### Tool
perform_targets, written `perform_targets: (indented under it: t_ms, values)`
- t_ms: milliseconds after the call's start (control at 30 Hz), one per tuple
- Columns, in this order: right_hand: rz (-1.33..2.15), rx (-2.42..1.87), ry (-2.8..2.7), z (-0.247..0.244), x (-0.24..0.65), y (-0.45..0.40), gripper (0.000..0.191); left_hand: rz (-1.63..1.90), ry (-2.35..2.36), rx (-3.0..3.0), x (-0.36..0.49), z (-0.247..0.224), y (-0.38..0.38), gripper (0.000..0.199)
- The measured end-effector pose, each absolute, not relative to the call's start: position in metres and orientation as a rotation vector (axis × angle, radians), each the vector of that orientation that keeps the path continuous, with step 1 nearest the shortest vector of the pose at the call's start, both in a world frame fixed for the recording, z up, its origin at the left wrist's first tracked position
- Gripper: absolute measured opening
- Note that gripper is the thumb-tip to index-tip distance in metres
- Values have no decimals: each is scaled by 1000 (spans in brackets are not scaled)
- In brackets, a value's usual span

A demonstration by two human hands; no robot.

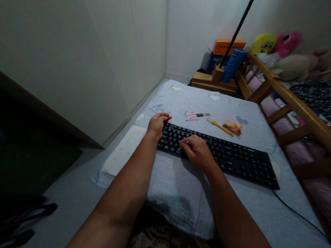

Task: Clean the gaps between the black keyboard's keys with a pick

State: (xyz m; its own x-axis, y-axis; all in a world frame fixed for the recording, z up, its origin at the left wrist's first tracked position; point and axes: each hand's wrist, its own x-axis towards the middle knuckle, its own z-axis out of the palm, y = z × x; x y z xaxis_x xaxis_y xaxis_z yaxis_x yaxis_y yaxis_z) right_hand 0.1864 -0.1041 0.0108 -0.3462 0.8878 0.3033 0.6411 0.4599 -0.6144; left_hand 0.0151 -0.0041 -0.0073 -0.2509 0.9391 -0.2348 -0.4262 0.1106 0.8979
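A black keyboard (pixel 238 159) lies at a slant on the pale blue sheet. My left hand (pixel 156 125) is at its upper left corner, fingers curled and closed on that end. Over the left part of the keys, my right hand (pixel 196 152) pinches a thin white stick that looks like a cotton swab (pixel 187 142), its lower end close to the bottom row. Behind the keyboard are another cotton swab (pixel 192 119), a tool with a black and pink handle (pixel 200 115), a yellow-handled brush (pixel 222 127) and a crumpled orange cloth (pixel 233 127).
A white folded sheet (pixel 124 149) lies left of the keyboard. The keyboard's cable (pixel 298 215) trails to the lower right. A wooden rail (pixel 298 96) borders the right side, with plush toys (pixel 264 43) beyond. A pale cabinet (pixel 97 61) stands at left; a black pole (pixel 239 25) rises behind.
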Motion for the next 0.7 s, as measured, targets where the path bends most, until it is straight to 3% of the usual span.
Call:
perform_targets:
  t_ms: [700]
  values:
    - [549, -1232, -2072, 7, 180, -104, 18, 1448, 1198, 622, 16, -7, -4, 16]
